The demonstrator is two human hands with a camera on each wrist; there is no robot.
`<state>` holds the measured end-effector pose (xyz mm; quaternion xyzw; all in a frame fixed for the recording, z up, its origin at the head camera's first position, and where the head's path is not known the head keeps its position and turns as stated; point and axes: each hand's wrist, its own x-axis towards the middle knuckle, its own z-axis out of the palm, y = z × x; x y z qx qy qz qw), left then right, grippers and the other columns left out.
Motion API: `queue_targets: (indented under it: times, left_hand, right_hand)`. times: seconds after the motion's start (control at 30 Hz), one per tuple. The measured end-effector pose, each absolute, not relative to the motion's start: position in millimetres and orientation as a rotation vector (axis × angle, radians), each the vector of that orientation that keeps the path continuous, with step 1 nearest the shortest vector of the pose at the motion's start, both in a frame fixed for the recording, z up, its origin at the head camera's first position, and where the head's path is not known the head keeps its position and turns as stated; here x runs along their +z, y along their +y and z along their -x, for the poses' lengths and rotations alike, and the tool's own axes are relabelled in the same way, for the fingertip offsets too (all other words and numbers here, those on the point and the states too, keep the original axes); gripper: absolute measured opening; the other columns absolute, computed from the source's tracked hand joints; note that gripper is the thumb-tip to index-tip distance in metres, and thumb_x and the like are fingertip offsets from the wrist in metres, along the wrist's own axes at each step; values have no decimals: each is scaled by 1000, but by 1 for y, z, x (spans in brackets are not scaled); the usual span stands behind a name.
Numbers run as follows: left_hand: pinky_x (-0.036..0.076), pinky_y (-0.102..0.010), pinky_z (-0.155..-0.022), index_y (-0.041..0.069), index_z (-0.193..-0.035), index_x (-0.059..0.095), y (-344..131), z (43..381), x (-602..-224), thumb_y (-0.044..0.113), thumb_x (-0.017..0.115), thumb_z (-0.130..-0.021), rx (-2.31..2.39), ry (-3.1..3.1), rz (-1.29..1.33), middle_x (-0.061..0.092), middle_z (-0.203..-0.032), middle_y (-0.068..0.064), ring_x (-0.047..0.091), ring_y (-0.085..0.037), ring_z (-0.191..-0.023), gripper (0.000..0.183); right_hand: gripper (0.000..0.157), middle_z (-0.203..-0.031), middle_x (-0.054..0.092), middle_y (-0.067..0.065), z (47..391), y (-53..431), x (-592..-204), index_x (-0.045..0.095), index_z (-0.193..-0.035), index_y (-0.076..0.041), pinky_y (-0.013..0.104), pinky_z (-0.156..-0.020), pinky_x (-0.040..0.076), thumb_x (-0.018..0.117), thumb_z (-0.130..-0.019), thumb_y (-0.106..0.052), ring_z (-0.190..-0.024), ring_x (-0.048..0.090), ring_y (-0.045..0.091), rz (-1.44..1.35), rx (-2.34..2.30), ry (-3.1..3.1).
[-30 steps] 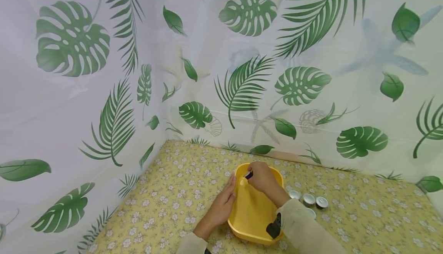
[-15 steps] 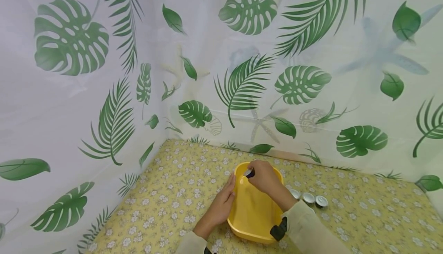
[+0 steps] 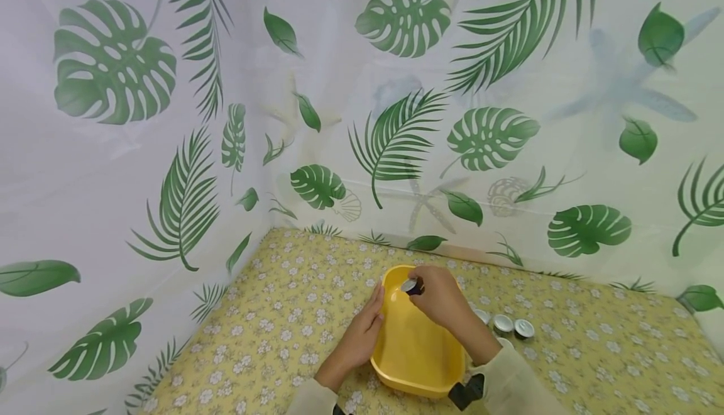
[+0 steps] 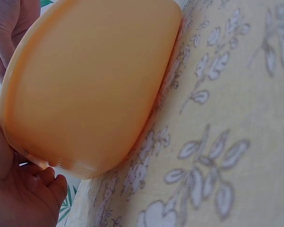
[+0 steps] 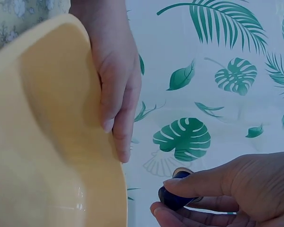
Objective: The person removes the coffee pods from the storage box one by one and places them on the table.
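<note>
My right hand (image 3: 438,294) pinches a small coffee capsule (image 3: 411,286) between thumb and fingers, above the far end of a yellow plastic tub (image 3: 418,346). In the right wrist view the capsule (image 5: 175,195) shows a dark blue body and a shiny rim. On the tub's left side, my left hand (image 3: 362,332) holds the wall, its thumb at the rim and its fingers along the outside. The left wrist view shows the tub's outer wall (image 4: 99,85) with bent fingertips (image 4: 52,182) close against it. Nothing is seen lying in the visible part of the tub.
Several more capsules (image 3: 503,324) with silvery tops stand to the right of the tub, some partly behind my right forearm. A yellow floral cloth (image 3: 288,302) covers the surface. White leaf-printed sheets (image 3: 339,119) rise at the back and left.
My right hand with the capsule has shifted slightly right, and its forearm has swung right, covering more of the standing capsules. The capsule's silvery face shows more now. My left hand stays put.
</note>
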<state>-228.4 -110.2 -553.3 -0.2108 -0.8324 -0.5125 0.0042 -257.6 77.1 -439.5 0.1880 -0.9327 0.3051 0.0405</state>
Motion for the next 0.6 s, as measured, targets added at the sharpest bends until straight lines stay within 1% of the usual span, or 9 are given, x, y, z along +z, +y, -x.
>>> queue_targets:
  times: [0.03,0.2,0.37,0.43,0.6]
  left_hand:
    - [16,-55,-122,2,-162,13,-110,228,-553,9,31,-112,-1606,-2606,660,2,-169,-5,10,-31,-155,53]
    - [16,-53,-123,6,-162,13,-111,227,-553,11,31,-112,-1609,-2622,634,2,-169,-2,10,-28,-155,54]
    - [17,-56,-122,3,-162,13,-111,227,-554,10,31,-112,-1594,-2612,640,3,-170,-10,11,-31,-155,53]
    - [17,-56,-122,3,-162,14,-111,228,-555,10,31,-112,-1589,-2610,637,4,-170,-11,11,-31,-154,53]
    - [16,-52,-123,5,-162,14,-110,229,-555,12,31,-112,-1588,-2625,617,3,-169,-2,11,-27,-155,53]
  right_hand:
    - [30,-95,72,12,256,77,-438,74,-109,4,37,-72,61,82,-80,5,-82,69,22,-581,940,-2854]
    - [28,-94,73,10,248,78,-435,75,-107,3,33,-69,61,81,-80,6,-79,69,19,-593,984,-2851]
    - [28,-96,73,10,241,82,-436,75,-107,3,33,-68,61,80,-80,7,-79,69,18,-621,1018,-2837]
    - [29,-97,73,10,238,84,-437,74,-108,3,33,-68,61,81,-80,7,-78,69,17,-617,1023,-2829]
    - [31,-95,72,8,233,90,-438,74,-109,3,31,-67,61,81,-79,7,-78,69,16,-600,1046,-2818]
